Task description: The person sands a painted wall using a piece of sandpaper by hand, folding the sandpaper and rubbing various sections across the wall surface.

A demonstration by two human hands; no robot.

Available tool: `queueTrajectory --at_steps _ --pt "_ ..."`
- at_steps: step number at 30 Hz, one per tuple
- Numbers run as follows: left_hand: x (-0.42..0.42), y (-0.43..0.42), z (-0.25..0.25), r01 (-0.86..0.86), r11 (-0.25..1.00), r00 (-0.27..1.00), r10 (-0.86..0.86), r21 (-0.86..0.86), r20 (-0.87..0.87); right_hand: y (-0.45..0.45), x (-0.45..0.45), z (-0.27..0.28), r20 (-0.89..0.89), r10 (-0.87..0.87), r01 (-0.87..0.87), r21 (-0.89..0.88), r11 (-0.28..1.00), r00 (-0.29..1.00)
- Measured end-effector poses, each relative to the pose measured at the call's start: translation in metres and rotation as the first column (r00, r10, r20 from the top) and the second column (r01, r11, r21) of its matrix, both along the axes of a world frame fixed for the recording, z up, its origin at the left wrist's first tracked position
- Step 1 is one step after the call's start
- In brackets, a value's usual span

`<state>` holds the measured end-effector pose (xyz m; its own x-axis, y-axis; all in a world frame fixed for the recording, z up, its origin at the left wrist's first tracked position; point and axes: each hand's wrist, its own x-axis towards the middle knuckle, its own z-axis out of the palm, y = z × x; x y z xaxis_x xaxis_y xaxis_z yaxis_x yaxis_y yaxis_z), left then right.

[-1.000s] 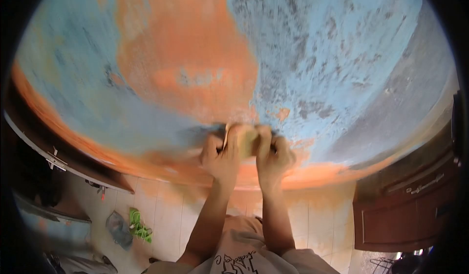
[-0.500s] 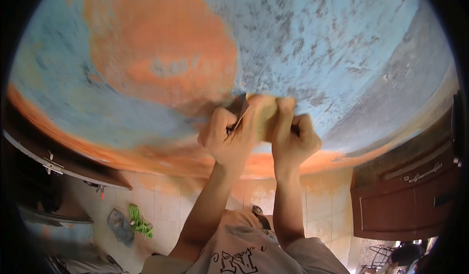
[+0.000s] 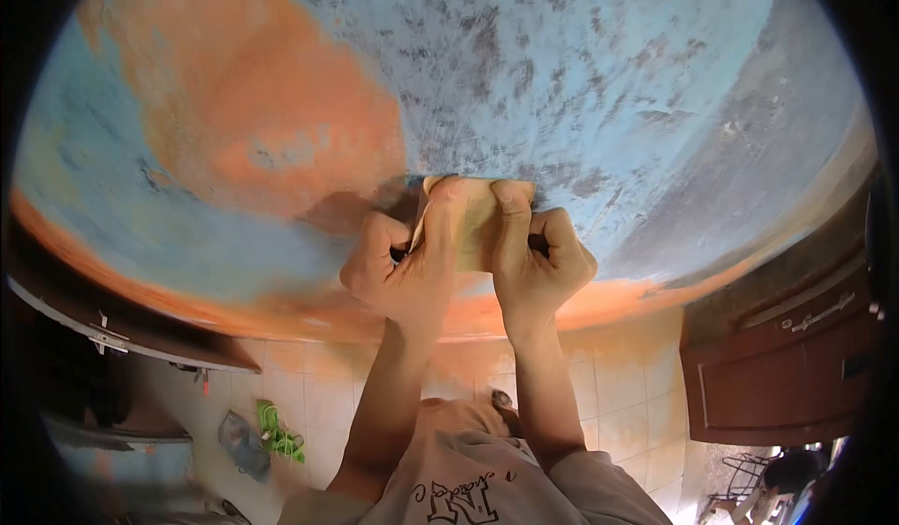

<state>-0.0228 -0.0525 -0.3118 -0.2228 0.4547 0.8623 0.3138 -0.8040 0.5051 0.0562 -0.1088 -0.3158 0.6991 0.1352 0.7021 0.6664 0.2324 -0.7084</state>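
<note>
Sheet (image 3: 476, 225), pale yellow, seen through my remote head view against the painted wall (image 3: 524, 75), midway between left and right. I see the left hand (image 3: 412, 267) pinching its left side and the right hand (image 3: 536, 272) its right, fingers closed on it, thumbs laid along the near face (its far face is hidden from me). Left, a green item (image 3: 278, 433) lies on the tiled floor (image 3: 328, 403); right stands a brown cabinet (image 3: 744, 389).

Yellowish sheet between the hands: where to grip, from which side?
Likely the left and right edges of the yellowish sheet, coming from the wearer's side: it looks thin, and its broad face points away from the painted surface.
</note>
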Motion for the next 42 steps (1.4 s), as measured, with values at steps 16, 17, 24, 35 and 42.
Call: queueTrajectory --at_steps 16,17,24,35,42 --pt "-0.007 0.008 -0.023 0.025 1.000 0.999 -0.025 0.010 0.034 0.009 -0.002 -0.016 0.058 -0.005 0.002 0.044 0.999 0.998" --pt "-0.009 0.006 -0.018 0.015 1.000 1.000 -0.016 0.017 0.024 0.006 -0.006 -0.014 0.046 -0.001 0.000 0.024 1.000 0.999" --pt "-0.010 0.010 -0.021 0.081 0.997 0.996 -0.080 -0.010 0.046 0.010 -0.006 -0.011 0.051 -0.039 0.038 0.020 0.999 0.998" --pt "-0.014 0.009 -0.012 0.033 0.999 0.999 -0.033 -0.024 0.007 0.005 -0.010 -0.005 -0.052 0.019 -0.021 -0.041 0.999 0.998" --pt "-0.012 0.013 -0.023 0.041 0.999 0.999 -0.041 -0.013 0.008 0.008 -0.007 -0.016 0.020 -0.033 0.034 -0.035 0.999 0.999"
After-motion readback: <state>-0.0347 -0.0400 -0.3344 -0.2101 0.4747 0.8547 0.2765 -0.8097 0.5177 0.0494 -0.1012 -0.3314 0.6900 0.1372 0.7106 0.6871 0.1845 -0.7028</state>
